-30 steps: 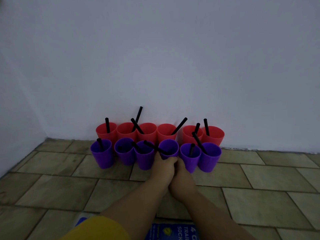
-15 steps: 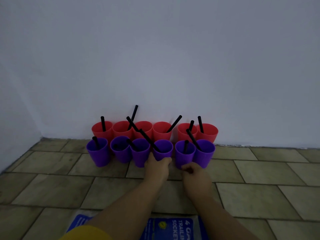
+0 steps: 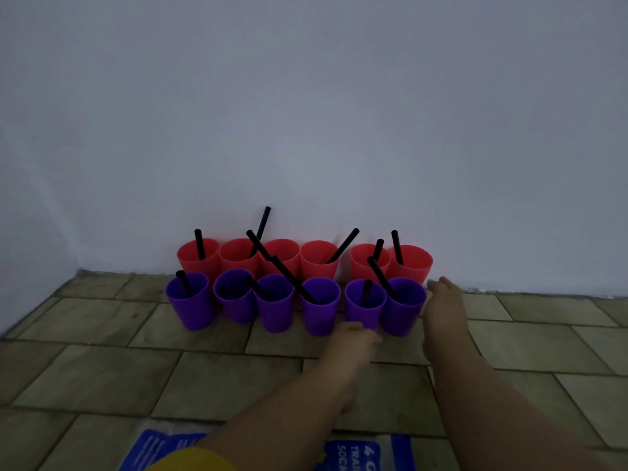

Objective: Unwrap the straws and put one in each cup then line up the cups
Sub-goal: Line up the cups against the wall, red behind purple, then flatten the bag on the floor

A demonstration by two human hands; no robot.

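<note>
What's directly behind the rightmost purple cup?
A red cup with a black straw, standing against the wall. The purple cup covers the red cup's base, so touching can't be judged.

A plain indoor room, likely a home, is showing: a bare white wall is meeting a tiled floor.

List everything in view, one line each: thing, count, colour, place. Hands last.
red cups: six, red, back row against the wall.
purple cups: six, purple, front row on the floor.
straws: black, at least one standing in each cup, several leaning.
printed package: one, blue and white, bottom edge, partly hidden.
floor tiles: greenish-grey.
wall: white.
sleeve: yellow, bottom edge.
left hand: at the base of the purple cups.
right hand: beside the rightmost purple cup.
</note>
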